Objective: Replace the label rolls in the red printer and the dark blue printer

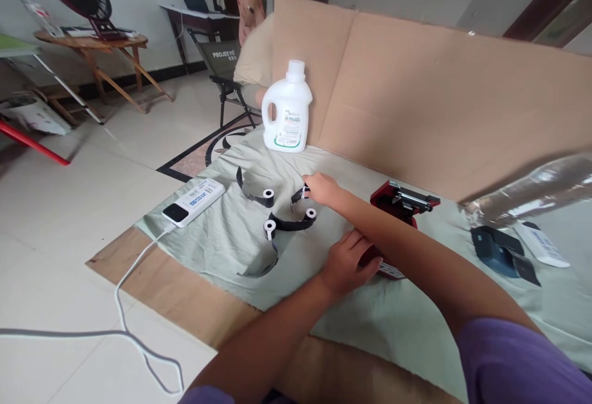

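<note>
My right hand (322, 189) reaches across my left arm, its fingers pinched on the end of a black ribbon strip (298, 195). Something small and white shows at the fingertips. My left hand (354, 262) curls around the near side of a red-and-black device (393, 271) whose top part (404, 199) stands raised. My right forearm hides much of the device. Left of my right hand lie small rolls of black ribbon with white cores: one roll (268, 197) at the back, another roll (269, 227) in front, and a third roll (311, 214). Loose ribbon curls out from them.
A white jug (289, 114) stands before a cardboard wall (416, 95). At the left edge lies a white power bank (197, 202) with a white cable (123, 305). To the right are a dark device (499, 253), a white case (543, 245) and clear plastic wrap (536, 188). A person (250, 0) stands behind.
</note>
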Demonstrator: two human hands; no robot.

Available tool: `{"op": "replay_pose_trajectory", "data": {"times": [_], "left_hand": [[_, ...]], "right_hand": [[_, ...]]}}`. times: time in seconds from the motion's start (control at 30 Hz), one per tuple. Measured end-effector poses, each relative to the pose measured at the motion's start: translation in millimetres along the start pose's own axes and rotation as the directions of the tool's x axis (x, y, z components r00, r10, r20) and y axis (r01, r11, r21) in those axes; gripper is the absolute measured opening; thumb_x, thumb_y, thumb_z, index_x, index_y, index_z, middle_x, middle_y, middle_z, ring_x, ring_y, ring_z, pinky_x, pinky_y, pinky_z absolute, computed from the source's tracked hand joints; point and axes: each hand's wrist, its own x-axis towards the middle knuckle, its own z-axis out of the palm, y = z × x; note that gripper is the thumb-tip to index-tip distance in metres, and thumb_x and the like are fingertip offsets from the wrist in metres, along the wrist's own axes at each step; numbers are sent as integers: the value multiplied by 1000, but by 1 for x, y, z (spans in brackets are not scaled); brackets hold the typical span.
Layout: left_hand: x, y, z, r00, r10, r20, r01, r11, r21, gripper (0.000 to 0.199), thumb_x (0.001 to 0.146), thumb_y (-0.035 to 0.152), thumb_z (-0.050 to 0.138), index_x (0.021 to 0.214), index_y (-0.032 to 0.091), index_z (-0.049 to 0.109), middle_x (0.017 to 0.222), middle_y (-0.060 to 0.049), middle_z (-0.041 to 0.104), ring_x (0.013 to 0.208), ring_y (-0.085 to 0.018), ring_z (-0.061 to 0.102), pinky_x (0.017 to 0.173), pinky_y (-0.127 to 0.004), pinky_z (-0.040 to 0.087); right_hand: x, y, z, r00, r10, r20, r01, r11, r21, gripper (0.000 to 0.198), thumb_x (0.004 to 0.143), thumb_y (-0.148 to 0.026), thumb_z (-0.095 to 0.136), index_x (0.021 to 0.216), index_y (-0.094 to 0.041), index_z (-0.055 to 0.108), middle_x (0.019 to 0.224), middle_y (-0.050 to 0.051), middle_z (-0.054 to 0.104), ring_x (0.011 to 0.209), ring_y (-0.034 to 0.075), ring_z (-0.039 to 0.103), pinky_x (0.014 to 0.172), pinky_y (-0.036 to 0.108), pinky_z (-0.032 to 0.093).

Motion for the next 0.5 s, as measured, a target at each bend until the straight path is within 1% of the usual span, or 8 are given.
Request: {"op": "replay_pose_trajectory", "data": {"times": [0.07, 0.13, 0.2, 0.27, 0.33, 0.37, 0.43, 0.5], "left_hand": [[1, 1, -1, 1000, 4, -5, -4, 1000, -14, 34, 86, 31, 64, 119, 24, 63, 120, -9, 67, 106, -26, 66, 93, -41, 58], [1, 1, -1, 1000, 11, -6, -11, 999, -32, 35, 86, 30, 64, 120, 24, 62, 122, -8, 66, 107, -25, 65, 95, -41, 57], [2, 2, -2, 1000, 11, 1, -11, 999, -38, 34, 86, 30, 63, 119, 24, 62, 121, -8, 67, 107, -25, 65, 95, -41, 56], [2, 2, -2, 1000, 10, 3, -10, 1000, -28, 33, 86, 30, 62, 118, 23, 63, 120, -8, 67, 106, -25, 65, 95, -41, 56], [2, 2, -2, 1000, 14, -2, -14, 1000, -13, 32, 86, 31, 61, 117, 21, 63, 118, -9, 67, 105, -26, 64, 93, -41, 57], [2, 2, -2, 1000, 18, -2, -18, 1000, -7, 31, 86, 31, 61, 116, 20, 64, 115, -9, 68, 104, -26, 64, 91, -41, 57], [2, 1, -1, 1000, 23, 7, -23, 1000, 3, 30, 87, 32, 60, 113, 19, 65, 112, -10, 68, 102, -26, 64, 89, -40, 57], [2, 0, -1, 1000, 22, 20, -23, 1000, 9, 29, 88, 33, 59, 112, 19, 65, 111, -10, 68, 101, -26, 64, 88, -40, 57]], "right_hand": [[-10, 0, -9, 998, 11, -56, -11, 1000, 16, 38, 93, -32, 59, 127, -15, 55, 108, 17, 69, 98, 29, 64, 67, 30, 45], [-23, 1, -16, 994, -3, -112, 9, 999, 51, 33, 95, -27, 53, 126, -16, 56, 111, 16, 68, 100, 28, 62, 70, 30, 44], [-37, 5, -15, 995, -68, -69, 75, 992, 104, 28, 92, -17, 52, 119, -20, 62, 112, 12, 69, 98, 25, 62, 73, 29, 43], [-49, 9, -6, 982, -181, 59, 167, 969, 184, 29, 86, -9, 56, 110, -23, 66, 107, 7, 70, 92, 23, 63, 73, 28, 42], [-54, 14, 8, 948, -292, 126, 245, 924, 292, 21, 82, -10, 60, 97, -23, 69, 93, 2, 71, 84, 20, 62, 71, 27, 41], [-54, 16, 15, 938, -327, 117, 270, 899, 343, 14, 82, -13, 63, 90, -22, 69, 86, 1, 69, 80, 19, 60, 70, 27, 40], [-51, 19, 27, 936, -345, 69, 285, 859, 426, 2, 81, -19, 66, 81, -20, 67, 76, -1, 66, 75, 17, 57, 68, 26, 38], [-46, 19, 33, 943, -329, 50, 267, 838, 476, 5, 80, -22, 69, 77, -19, 66, 72, -2, 62, 71, 15, 54, 64, 25, 35]]}}
